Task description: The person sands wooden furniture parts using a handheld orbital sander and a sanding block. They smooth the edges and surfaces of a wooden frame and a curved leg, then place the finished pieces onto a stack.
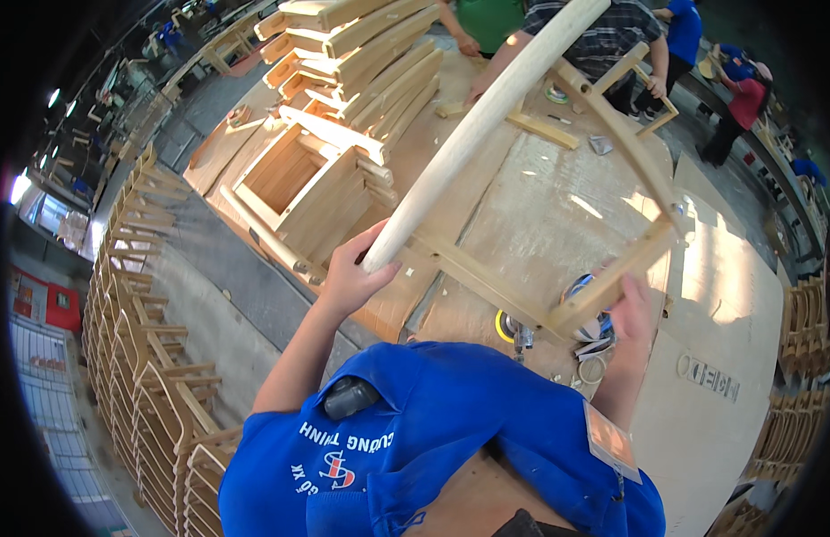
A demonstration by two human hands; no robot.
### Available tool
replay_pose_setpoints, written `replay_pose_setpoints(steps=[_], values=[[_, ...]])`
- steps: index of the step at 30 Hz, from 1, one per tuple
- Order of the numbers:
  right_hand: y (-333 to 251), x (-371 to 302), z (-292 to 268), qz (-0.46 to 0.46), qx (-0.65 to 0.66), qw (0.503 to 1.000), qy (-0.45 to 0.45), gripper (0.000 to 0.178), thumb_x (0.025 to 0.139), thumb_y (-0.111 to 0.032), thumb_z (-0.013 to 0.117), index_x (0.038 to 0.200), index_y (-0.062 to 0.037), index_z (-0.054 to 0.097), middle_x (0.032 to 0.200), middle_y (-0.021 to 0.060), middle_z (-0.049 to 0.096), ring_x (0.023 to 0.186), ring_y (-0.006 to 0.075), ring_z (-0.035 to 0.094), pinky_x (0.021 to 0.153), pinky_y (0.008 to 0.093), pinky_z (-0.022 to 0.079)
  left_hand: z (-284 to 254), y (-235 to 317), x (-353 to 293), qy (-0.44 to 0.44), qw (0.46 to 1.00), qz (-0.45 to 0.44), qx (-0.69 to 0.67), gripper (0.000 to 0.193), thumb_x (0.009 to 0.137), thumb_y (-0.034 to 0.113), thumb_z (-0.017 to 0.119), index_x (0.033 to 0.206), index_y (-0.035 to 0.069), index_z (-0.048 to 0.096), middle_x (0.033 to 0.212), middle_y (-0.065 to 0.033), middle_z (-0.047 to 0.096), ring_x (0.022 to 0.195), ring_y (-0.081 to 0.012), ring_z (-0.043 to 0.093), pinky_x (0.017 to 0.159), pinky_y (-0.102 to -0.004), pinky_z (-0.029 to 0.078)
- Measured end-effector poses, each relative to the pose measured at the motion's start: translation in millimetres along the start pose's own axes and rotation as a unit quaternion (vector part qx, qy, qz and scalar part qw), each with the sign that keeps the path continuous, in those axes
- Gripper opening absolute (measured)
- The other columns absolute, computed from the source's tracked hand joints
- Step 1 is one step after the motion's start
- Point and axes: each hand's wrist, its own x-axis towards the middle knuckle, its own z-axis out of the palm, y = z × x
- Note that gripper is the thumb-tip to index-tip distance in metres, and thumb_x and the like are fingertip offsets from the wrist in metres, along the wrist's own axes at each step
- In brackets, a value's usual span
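Note:
I hold up a pale wooden chair frame (487,276) in front of me, tilted above the work table. My left hand (354,276) is closed round the near end of its thick round leg (482,134), which slants away to the upper right. At the frame's near right corner, my right hand (632,309) grips a flat rail (616,276); part of its fingers is hidden behind the wood. A curved bar (632,148) joins the far side of the frame. Under the right corner lies a hand power tool (520,336) with a yellow-rimmed disc, partly covered.
Curved wooden parts (361,54) are piled at the far left of the cardboard-covered table (531,201), beside a box-like wooden piece (294,183). Chair frames (160,358) stand in a long row on the left. Co-workers (603,36) stand across the table.

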Motion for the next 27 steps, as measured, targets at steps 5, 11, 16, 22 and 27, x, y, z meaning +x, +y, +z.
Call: replay_pose_setpoints(steps=[5,11,16,22,27], values=[[62,31,-15,0.083,0.053,0.995,0.027,0.051,0.098,-0.023,0.051,0.144,-0.0087,0.033,0.121,0.0168,0.057,0.114,0.0304,0.056,0.097,0.0435,0.045,-2,1,-3,0.066,0.980,0.123,0.139,0.060,0.067,0.012,0.072,0.125,0.002,0.058,0.106,-0.0156,0.065,0.096,-0.0253,0.064,0.085,-0.0333,0.049],[105,45,-5,0.138,0.090,0.986,-0.003,0.057,0.098,-0.027,0.052,0.146,-0.0087,0.029,0.134,0.0208,0.050,0.122,0.0290,0.051,0.104,0.0441,0.041,-23,-1,-2,0.094,0.956,0.193,0.200,0.062,0.062,0.007,0.073,0.122,0.002,0.059,0.108,-0.0165,0.062,0.095,-0.0294,0.063,0.082,-0.0355,0.051],[117,52,14,0.142,0.084,0.986,-0.025,0.056,0.099,-0.025,0.050,0.146,-0.0074,0.027,0.137,0.0213,0.047,0.125,0.0301,0.049,0.105,0.0454,0.040,-44,-2,0,0.089,0.955,0.195,0.204,0.066,0.061,0.010,0.074,0.124,0.002,0.058,0.108,-0.0164,0.061,0.098,-0.0311,0.061,0.084,-0.0370,0.050],[120,62,39,0.112,0.066,0.987,-0.092,0.054,0.098,-0.026,0.052,0.144,-0.0080,0.032,0.131,0.0199,0.053,0.116,0.0278,0.056,0.093,0.0437,0.050,-82,-8,-2,-0.009,0.983,0.063,0.172,0.079,0.062,0.014,0.073,0.136,0.002,0.045,0.112,-0.0168,0.056,0.105,-0.0303,0.056,0.093,-0.0365,0.043],[73,90,87,0.082,-0.160,0.983,-0.039,0.049,0.096,-0.025,0.055,0.139,-0.0070,0.042,0.111,0.0148,0.064,0.093,0.0210,0.064,0.075,0.0352,0.055,-94,-36,5,0.019,0.997,0.041,0.060,0.078,0.068,0.022,0.073,0.137,0.002,0.043,0.108,-0.0166,0.058,0.101,-0.0288,0.056,0.089,-0.0365,0.044]])
